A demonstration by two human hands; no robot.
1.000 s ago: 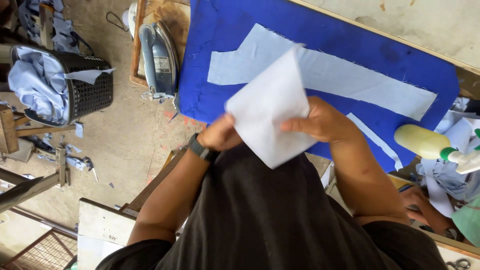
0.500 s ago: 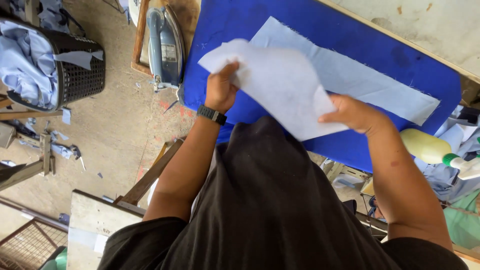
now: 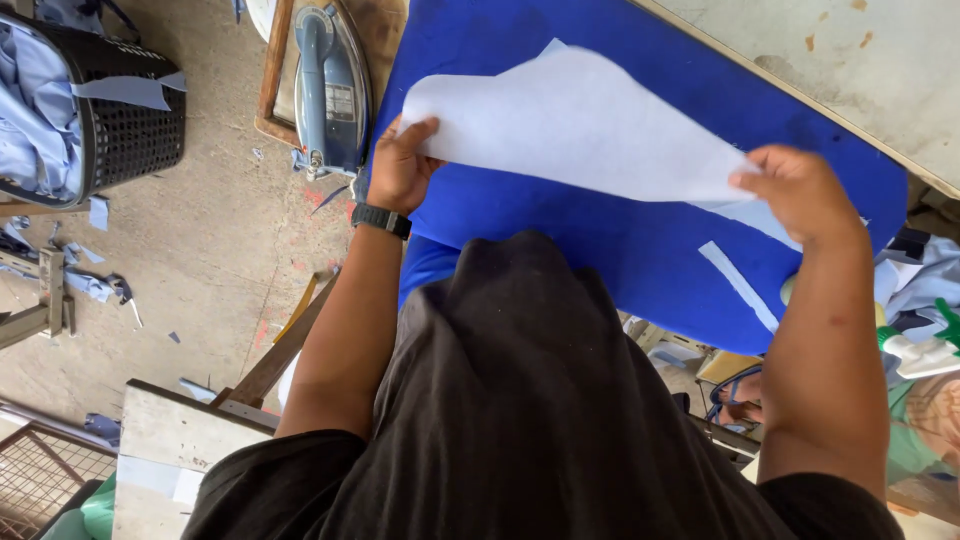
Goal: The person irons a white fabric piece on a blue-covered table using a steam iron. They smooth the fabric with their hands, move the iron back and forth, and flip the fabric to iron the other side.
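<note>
A: Start at the fingers. The left hand [image 3: 398, 165] pinches one end of the white sheet [image 3: 580, 125], thumb on top and the other fingers curled under it. The right hand [image 3: 800, 190] is closed on the far end in the same way.

B: And the sheet itself?

A: Stretched between the two hands, held just above the blue pad [image 3: 560, 235], sagging a little in the middle. I cannot tell whether its far edge already touches the pad.

B: What makes this step go well, in your view?

A: Keep both pinches at the very edge and the pull even, so it hangs flat with no fold. Line its long side up with the pale blue piece [image 3: 745, 215] beneath before letting it down.

B: How much of that piece shows?

A: Only a bit by the right hand; the sheet hides the rest. A thin pale strip [image 3: 738, 285] lies apart, nearer the body.

B: Anything else hard to read?

A: The iron [image 3: 332, 85] left of the pad is cut off at the top. The basket [image 3: 125, 125] of cloth runs out of frame. At the right edge a spray bottle [image 3: 925, 350] is half hidden by the right arm
</note>
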